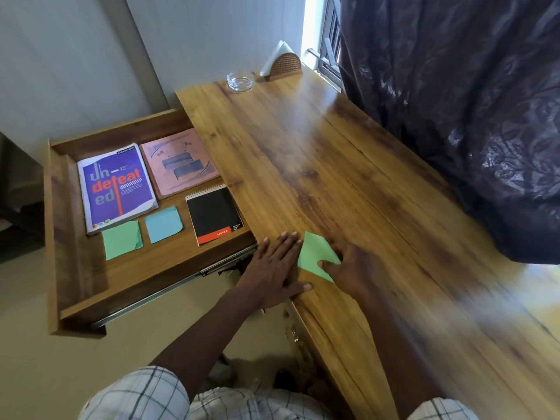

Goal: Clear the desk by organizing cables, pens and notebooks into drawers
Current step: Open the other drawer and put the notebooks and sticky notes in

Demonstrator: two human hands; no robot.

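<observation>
A dark curtain hangs along the right side of the wooden desk. The desk top is nearly bare. From its left side an open drawer is pulled far out.

In the drawer lie a purple notebook at the left, a reddish notebook beside it toward the desk, and a black spiral pad below that, partly under the desk edge. Two sticky-note pads sit along the near side: a green pad just below the purple notebook and a blue pad between it and the spiral pad.

The left hand lies flat and released on the desk's near corner, fingers spread. The right hand presses a green note on the desk, thumb on top of it; the hand is blurred, so I cannot tell whether it grips the note.

At the far end stand a napkin holder and a glass ashtray.
</observation>
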